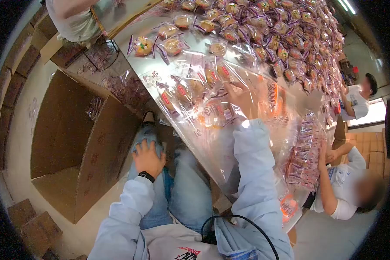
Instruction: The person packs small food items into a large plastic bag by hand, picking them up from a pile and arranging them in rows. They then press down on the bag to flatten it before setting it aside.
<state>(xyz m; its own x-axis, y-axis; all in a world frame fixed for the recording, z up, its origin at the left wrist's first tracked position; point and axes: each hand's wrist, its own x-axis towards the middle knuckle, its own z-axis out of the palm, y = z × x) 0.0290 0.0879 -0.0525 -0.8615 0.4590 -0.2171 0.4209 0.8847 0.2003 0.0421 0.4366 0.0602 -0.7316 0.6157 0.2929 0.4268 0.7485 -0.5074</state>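
Note:
My left hand (149, 158) lies on my knee with its fingers spread, holding nothing. A black wristwatch (147, 176) is on that wrist. My right hand (243, 102) reaches over the table among clear printed plastic, at a large clear plastic bag (212, 113) with several wrapped pastries in it. Film and glare cover part of its fingers, so their grip cannot be made out. One wrapped pastry (182, 90) with a red label lies left of this hand. Orange-printed plastic bags (273, 100) lie to its right.
A large heap of wrapped pastries (286, 39) covers the table's far side. An open cardboard box (104, 149) stands on the floor at left. At right, a co-worker (340, 184) has hands at a filled bag of packets (305, 156). Other people stand farther off.

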